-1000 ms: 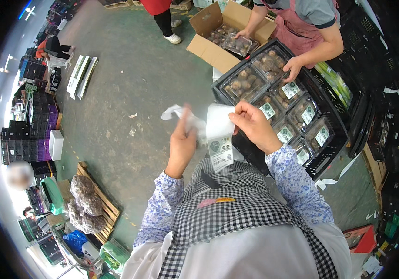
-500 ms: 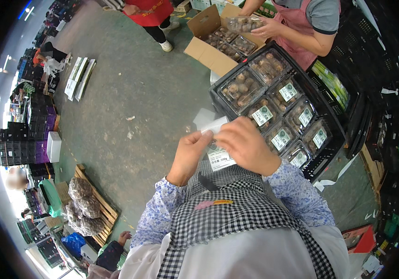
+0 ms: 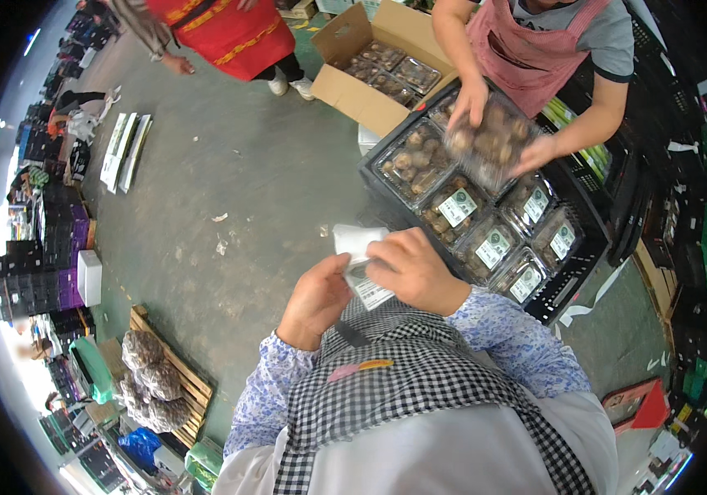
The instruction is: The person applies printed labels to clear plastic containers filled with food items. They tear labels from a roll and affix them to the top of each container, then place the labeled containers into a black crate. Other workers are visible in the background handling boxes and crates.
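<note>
My left hand (image 3: 317,295) pinches the left edge of a strip of white printed labels (image 3: 369,292) in front of my checked apron. My right hand (image 3: 421,272) grips the strip's other side with bent fingers. White backing paper (image 3: 357,238) sticks up above the fingers. Whether a single label is peeled loose is hidden by my fingers. Right of my hands stands a black plastic crate (image 3: 566,301) with clear packs of mushrooms. Several packs carry white-and-green labels, such as the near pack (image 3: 488,248); the far-left pack (image 3: 413,165) shows none.
Across the crate, a co-worker's two hands hold a blurred clear mushroom pack (image 3: 489,142) over it. Behind stands an open cardboard box (image 3: 345,91) with more packs. A person in a red apron (image 3: 225,37) stands beyond. A wooden pallet (image 3: 197,388) with bagged goods lies left.
The co-worker's hands have brought a pack from beside the box to above the crate. My hands moved slightly left and down with the strip. The red-aproned person came nearer.
</note>
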Available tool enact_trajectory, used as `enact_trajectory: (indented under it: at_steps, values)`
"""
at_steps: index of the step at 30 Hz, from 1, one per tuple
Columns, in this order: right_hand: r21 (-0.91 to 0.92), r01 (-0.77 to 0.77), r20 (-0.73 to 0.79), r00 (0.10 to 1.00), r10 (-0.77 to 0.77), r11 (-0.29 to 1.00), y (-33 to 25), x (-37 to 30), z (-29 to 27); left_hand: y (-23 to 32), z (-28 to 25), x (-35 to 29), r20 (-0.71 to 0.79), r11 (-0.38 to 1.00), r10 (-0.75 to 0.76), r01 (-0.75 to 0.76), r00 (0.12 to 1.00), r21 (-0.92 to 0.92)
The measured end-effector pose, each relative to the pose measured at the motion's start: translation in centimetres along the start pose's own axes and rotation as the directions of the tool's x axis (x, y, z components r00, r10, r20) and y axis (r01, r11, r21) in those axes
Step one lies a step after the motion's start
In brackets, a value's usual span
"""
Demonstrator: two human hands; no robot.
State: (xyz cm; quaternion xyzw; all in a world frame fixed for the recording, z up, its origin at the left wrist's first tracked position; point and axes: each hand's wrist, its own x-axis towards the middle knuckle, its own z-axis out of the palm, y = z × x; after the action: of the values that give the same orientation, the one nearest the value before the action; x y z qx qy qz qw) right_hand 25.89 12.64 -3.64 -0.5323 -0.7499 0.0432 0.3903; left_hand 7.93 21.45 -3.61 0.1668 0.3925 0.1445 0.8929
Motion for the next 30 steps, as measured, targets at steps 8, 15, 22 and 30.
enact_trajectory:
  at_steps: [8,15,22,30]
  values:
    - [0.033,-0.057,0.041,0.998,0.056,0.998,1.2,0.7,1.6,1.2,1.0,0.1,-0.168,0.996,-0.019,0.034,0.986,0.086]
    - [0.112,-0.092,0.007,0.996,0.092,0.989,1.2,0.8,2.4,1.6,0.3,1.7,-0.204,0.996,-0.075,0.084,0.976,0.035]
    - [0.646,-0.477,-0.165,0.675,0.719,0.596,5.6,1.2,0.1,2.0,-6.1,6.7,-0.297,0.994,0.098,-0.081,0.950,0.069]
    - [0.566,-0.714,-0.123,0.421,0.898,0.412,21.2,-3.9,4.4,1.5,-8.6,9.3,-0.374,0.978,0.087,-0.007,0.923,0.210]
